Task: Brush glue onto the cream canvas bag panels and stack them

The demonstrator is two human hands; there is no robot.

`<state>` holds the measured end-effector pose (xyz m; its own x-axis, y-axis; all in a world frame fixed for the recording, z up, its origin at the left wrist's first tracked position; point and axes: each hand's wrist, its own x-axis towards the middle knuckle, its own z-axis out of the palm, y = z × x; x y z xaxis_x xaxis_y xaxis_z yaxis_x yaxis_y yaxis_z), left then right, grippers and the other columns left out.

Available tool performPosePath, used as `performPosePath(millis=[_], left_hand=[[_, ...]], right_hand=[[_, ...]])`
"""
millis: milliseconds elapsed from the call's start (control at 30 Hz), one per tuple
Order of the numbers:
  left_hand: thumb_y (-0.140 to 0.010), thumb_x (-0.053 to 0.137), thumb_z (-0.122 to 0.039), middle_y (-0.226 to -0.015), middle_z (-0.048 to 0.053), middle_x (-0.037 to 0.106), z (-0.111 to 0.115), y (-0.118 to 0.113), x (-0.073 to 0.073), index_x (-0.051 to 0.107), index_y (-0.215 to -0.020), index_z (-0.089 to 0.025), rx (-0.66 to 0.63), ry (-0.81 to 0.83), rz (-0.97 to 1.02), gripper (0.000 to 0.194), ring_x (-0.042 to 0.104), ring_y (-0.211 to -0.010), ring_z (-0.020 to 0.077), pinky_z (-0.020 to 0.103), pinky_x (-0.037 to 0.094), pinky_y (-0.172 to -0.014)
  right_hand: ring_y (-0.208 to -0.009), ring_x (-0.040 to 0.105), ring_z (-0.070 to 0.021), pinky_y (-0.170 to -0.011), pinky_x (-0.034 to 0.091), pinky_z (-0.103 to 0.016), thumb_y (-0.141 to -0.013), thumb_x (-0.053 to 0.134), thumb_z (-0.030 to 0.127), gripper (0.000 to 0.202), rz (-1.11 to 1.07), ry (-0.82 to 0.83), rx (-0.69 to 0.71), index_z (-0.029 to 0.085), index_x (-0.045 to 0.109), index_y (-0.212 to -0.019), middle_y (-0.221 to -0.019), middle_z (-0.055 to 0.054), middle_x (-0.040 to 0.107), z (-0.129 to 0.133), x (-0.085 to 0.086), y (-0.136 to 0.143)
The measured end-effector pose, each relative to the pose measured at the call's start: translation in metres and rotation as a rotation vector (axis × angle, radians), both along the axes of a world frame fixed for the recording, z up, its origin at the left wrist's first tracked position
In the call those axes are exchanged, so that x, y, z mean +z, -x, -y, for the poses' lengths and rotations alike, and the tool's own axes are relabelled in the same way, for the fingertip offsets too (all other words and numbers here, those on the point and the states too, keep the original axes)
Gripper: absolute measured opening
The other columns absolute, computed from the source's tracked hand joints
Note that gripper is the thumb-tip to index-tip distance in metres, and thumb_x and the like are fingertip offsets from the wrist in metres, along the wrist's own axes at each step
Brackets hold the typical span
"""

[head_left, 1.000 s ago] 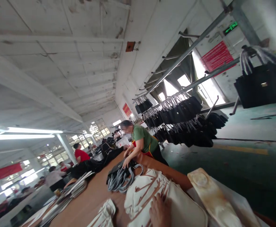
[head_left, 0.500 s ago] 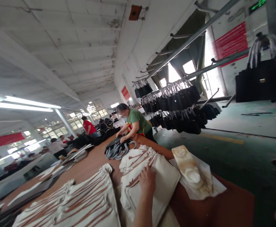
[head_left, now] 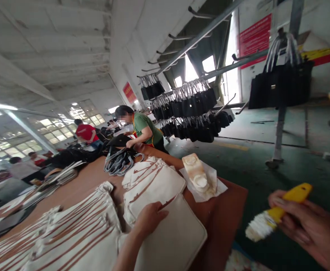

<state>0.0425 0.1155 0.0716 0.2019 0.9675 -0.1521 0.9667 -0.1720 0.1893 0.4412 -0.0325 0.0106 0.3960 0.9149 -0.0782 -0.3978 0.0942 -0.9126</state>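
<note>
My left hand (head_left: pixel 151 218) is at the upper edge of a cream bag panel (head_left: pixel 178 233), its fingers curled and partly hidden. This panel lies nearer to me than the overlapping cream panels with brown edges (head_left: pixel 153 180), and overlaps them. Off the right side of the table, my right hand (head_left: pixel 303 222) grips a brush (head_left: pixel 280 210) by its yellow handle. White paste coats the bristles, which point down and left. A stained, paste-covered block with a white lump (head_left: pixel 195 171) rests on a white sheet (head_left: pixel 219 185) beside the panels.
More cream pieces with brown strips (head_left: pixel 82 229) cover the table's left front. A co-worker in green (head_left: pixel 146 128) leans over dark bags with grey handles (head_left: pixel 119 162). Black handbags (head_left: pixel 193 103) hang from a metal rack on the right. The brown table (head_left: pixel 235 194) ends near my right hand.
My left hand has drawn one cream panel toward me off the others. My right hand has come into fuller view with the brush. The view has swung to the right.
</note>
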Motion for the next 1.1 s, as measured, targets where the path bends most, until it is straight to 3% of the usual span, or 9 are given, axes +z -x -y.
performPosePath(millis=[167,300,467,600,667,733,900,1000,1100], left_hand=[[-0.08,0.056,-0.028,-0.095,0.004,0.071,0.035,-0.005,-0.066,0.057,-0.101,-0.021,0.083,0.041,0.038,0.022,0.066,-0.089,0.0187,0.025,0.04,-0.072],[-0.086,0.048,-0.027,-0.104,0.004,0.067,0.04,-0.018,-0.092,0.052,-0.097,-0.022,0.132,-0.017,0.111,0.012,0.064,-0.092,0.0165,0.024,0.04,-0.075],[-0.086,0.049,-0.03,-0.085,0.003,0.066,0.041,-0.018,-0.093,0.048,-0.076,-0.022,0.137,-0.016,0.2,0.013,0.062,-0.08,0.0175,0.025,0.041,-0.071],[-0.086,0.049,-0.029,-0.077,-0.001,0.067,0.043,-0.01,-0.088,0.049,-0.075,-0.022,0.101,0.084,0.262,0.013,0.063,-0.074,0.0155,0.022,0.043,-0.066],[-0.083,0.05,-0.023,-0.074,-0.001,0.068,0.038,-0.01,-0.089,0.054,-0.082,-0.021,0.133,0.155,0.252,0.004,0.064,-0.073,0.0165,0.023,0.043,-0.064],[-0.08,0.052,-0.02,-0.075,0.0,0.07,0.03,-0.016,-0.091,0.057,-0.095,-0.019,0.133,0.214,0.257,0.016,0.066,-0.073,0.0171,0.023,0.044,-0.065],[-0.093,0.037,-0.047,-0.087,0.002,0.073,0.012,-0.044,-0.094,0.057,-0.12,-0.022,0.026,0.178,0.351,0.043,0.069,-0.086,0.0201,0.026,0.047,-0.081],[-0.093,0.034,-0.048,-0.096,0.002,0.073,0.01,-0.052,-0.1,0.064,-0.107,-0.025,-0.025,0.165,0.376,0.04,0.067,-0.098,0.0205,0.024,0.045,-0.088],[-0.091,0.037,-0.048,-0.076,0.0,0.07,0.011,-0.048,-0.109,0.063,-0.081,-0.024,0.017,0.185,0.321,0.037,0.066,-0.078,0.0191,0.022,0.045,-0.072]], right_hand=[[-0.034,0.026,-0.0065,-0.034,0.021,-0.021,-0.08,0.074,0.043,0.028,-0.158,0.043,0.029,0.02,0.062,-0.07,-0.045,0.003,0.034,-0.017,0.012,0.01],[-0.033,0.027,-0.0065,-0.034,0.019,-0.02,-0.079,0.075,0.041,0.026,-0.142,0.062,0.045,0.019,0.062,-0.077,-0.045,0.005,0.037,-0.024,0.005,0.012],[-0.033,0.026,-0.0057,-0.034,0.019,-0.02,-0.081,0.074,0.038,0.026,-0.135,0.041,0.063,0.018,0.059,-0.075,-0.044,0.006,0.037,-0.027,-0.003,0.012],[-0.034,0.028,-0.0062,-0.034,0.019,-0.019,-0.083,0.072,0.039,0.027,-0.089,0.003,0.035,0.018,0.057,-0.076,-0.046,0.006,0.039,-0.043,-0.005,0.013],[-0.035,0.029,-0.0065,-0.034,0.019,-0.018,-0.084,0.07,0.041,0.027,-0.019,-0.027,0.041,0.018,0.057,-0.081,-0.048,0.006,0.042,-0.061,-0.004,0.015],[-0.037,0.032,-0.0071,-0.034,0.021,-0.019,-0.088,0.065,0.045,0.029,0.122,-0.084,0.071,0.017,0.057,-0.088,-0.053,0.005,0.046,-0.085,-0.003,0.018],[-0.043,0.044,-0.0102,-0.04,0.033,-0.021,-0.094,0.051,0.047,0.032,0.589,-0.236,0.173,0.016,0.059,-0.095,-0.066,0.001,0.056,-0.147,-0.003,0.03],[-0.053,0.053,-0.0141,-0.05,0.043,-0.024,-0.091,0.055,0.04,0.026,0.696,-0.285,0.222,0.016,0.065,-0.092,-0.069,-0.001,0.06,-0.174,-0.01,0.039],[-0.072,0.061,-0.0196,-0.068,0.049,-0.029,-0.088,0.058,0.033,0.019,0.805,-0.341,0.254,0.017,0.069,-0.09,-0.081,-0.003,0.067,-0.192,-0.021,0.046]])
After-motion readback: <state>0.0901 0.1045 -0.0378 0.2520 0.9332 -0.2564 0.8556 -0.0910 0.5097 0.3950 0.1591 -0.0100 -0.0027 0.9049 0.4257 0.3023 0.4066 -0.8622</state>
